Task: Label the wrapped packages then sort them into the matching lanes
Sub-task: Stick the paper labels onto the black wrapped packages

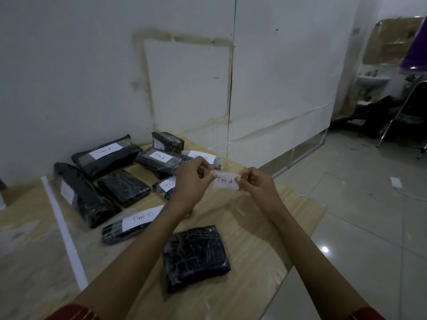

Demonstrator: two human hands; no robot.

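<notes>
Both hands are raised above the wooden table (288, 204) and hold a paper label (225, 181) between them, marked "Tim A" in handwriting. The left hand (191, 179) pinches the label's left end with thumb and curled fingers, and the right hand (256, 183) pinches its right end the same way, so the strip is stretched flat in the air. Below the forearms, near the table's front, lies a black wrapped package (196, 257) in shiny clear film, with no label on its top face; it touches neither hand. To its left lies a narrow package (131, 225) with a slip reading "Tim C". A white strip (64, 232) runs along the table left of that. Further back is a cluster of black packages: a long one (78, 195) with a faint label I cannot read, a bare flat one (123, 188) just beside it, a large one (106, 158) marked "Tim A", another "Tim A" package (161, 160), and a small one (167, 140) close to the white wall (92, 65). Two more labels show behind the left hand, one (167, 184) reading "Tim" with the rest hidden, the other (203, 157) too covered to read. A folding chair (406, 116) stands on the tiled floor (346, 192) at far right.
</notes>
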